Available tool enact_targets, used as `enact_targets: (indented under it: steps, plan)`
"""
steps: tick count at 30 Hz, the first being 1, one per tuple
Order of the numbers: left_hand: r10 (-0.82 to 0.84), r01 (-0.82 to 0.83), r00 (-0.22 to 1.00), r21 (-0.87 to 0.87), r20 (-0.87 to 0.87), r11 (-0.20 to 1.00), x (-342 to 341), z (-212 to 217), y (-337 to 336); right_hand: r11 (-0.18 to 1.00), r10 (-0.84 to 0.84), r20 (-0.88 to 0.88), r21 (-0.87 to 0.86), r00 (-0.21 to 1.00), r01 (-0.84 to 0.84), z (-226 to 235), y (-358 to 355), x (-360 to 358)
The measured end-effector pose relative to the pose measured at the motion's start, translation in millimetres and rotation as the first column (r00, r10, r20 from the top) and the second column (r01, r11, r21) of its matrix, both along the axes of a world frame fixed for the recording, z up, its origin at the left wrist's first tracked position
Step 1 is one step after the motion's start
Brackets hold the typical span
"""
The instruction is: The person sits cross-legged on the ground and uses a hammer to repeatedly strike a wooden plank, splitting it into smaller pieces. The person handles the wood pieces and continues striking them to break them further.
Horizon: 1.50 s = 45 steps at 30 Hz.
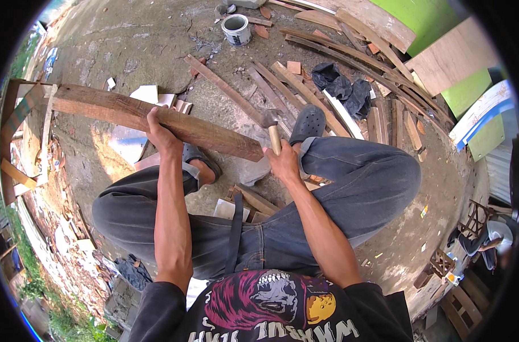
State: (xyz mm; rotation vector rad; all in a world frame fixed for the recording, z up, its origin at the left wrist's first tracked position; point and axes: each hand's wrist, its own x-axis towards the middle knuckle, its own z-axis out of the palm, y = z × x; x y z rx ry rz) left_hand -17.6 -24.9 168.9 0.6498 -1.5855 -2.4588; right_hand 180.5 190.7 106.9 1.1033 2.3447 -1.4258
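Now the left hand (pixel 159 135) clamps the long wooden plank (pixel 157 121) across the squatting knees, above the dirt ground (pixel 128 40); the right hand (pixel 283 162) grips a hammer (pixel 271 126) at the plank's right end, apparently mid-hammering. Next blow needs steady aim.
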Motion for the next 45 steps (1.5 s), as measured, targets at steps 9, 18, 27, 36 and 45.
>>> enact_targets:
  steps: [9, 18, 27, 36, 45]
  plan:
    - [-0.005, -0.043, 0.994, -0.457, -0.105, 0.889, 37.2, -43.6, 19.6, 0.960, -0.234, -0.069, -0.174, 0.970, 0.219, 27.5, 9.9, 2.6]
    - [-0.076, 0.067, 0.995, -0.125, -0.070, 0.990, 16.5, -42.8, -1.4, 0.952, -0.237, -0.089, -0.217, 0.967, 0.213, 63.4, 11.1, 9.3]
    - [0.164, -0.159, 0.986, -0.144, 0.021, 0.977, 13.0, -48.3, -30.5, 0.938, -0.258, -0.137, -0.273, 0.956, 0.214, 104.2, 8.5, 23.1]
    - [0.161, -0.161, 0.987, -0.151, -0.007, 0.975, 29.8, -59.3, -52.0, 0.969, -0.178, -0.121, -0.193, 0.977, 0.152, 58.8, 9.7, 30.3]
    - [0.126, -0.110, 0.980, -0.110, 0.156, 0.988, 17.7, -76.2, -72.8, 0.986, -0.158, -0.176, -0.088, 0.972, 0.144, 50.7, 10.3, -33.1]
